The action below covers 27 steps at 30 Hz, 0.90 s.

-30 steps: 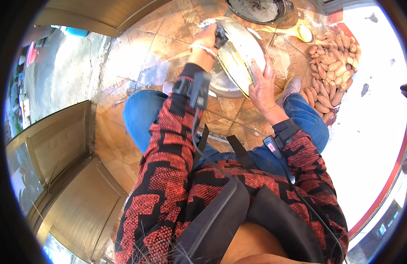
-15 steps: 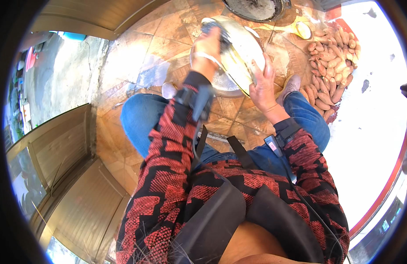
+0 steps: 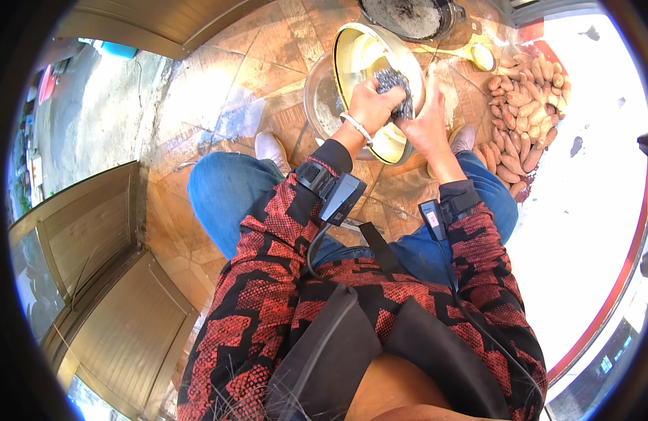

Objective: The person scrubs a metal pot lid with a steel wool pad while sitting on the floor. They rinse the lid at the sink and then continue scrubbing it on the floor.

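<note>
My left hand [image 3: 369,109] is closed around a dark, shiny scouring pad [image 3: 395,90] and presses it inside a pale yellow basin [image 3: 343,59]. The basin is tilted, its opening turned to the left. At the basin's right side my right hand [image 3: 427,128] grips the wall near the lower rim, with some fingers stretched up along the outside. Under the tilted basin sits a second, wider basin [image 3: 315,102], partly covered by it; what it contains is hard to make out.
A blackened pan [image 3: 408,17] lies at the far edge. Beside it is a yellow ladle [image 3: 481,57]. A heap of sweet potatoes [image 3: 524,116] lies to the right on the tiled floor [image 3: 219,91]. Brown door panels [image 3: 131,323] stand at the left.
The basin has turned so its inside now shows. My left hand has moved right and down with the scouring pad, from the basin's far left edge into its inside.
</note>
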Tool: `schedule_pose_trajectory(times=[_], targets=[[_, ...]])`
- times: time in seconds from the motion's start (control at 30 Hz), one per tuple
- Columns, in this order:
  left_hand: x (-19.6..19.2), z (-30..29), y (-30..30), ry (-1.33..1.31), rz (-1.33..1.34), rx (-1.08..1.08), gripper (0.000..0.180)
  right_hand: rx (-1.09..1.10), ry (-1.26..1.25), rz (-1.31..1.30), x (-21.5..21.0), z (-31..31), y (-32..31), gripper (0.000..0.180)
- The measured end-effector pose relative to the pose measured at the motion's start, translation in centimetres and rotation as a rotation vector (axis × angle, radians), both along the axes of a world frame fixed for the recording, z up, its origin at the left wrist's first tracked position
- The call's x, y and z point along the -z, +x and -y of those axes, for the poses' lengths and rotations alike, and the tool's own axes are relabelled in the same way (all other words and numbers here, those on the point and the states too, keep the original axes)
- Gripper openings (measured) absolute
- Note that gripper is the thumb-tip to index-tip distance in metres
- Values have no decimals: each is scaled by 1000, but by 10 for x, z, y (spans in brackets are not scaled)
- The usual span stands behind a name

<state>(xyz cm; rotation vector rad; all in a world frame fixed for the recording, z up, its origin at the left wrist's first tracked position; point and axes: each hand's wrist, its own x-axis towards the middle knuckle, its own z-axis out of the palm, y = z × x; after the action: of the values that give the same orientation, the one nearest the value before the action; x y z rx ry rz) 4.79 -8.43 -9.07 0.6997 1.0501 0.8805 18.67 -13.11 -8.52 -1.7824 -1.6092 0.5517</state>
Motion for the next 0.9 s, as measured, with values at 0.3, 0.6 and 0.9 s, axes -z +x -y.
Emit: schedule_pose_trajectory(times=[0.3, 0.6, 0.9], targets=[[17, -30, 2, -32, 32, -192, 29, -82, -103, 147, -2, 13, 0, 100], [26, -68, -16, -8, -102, -26, 24, -154, 14, 226, 4, 20, -6, 91], [9, -37, -9, 19, -342, -223, 31, -193, 52, 249, 9, 29, -5, 88]])
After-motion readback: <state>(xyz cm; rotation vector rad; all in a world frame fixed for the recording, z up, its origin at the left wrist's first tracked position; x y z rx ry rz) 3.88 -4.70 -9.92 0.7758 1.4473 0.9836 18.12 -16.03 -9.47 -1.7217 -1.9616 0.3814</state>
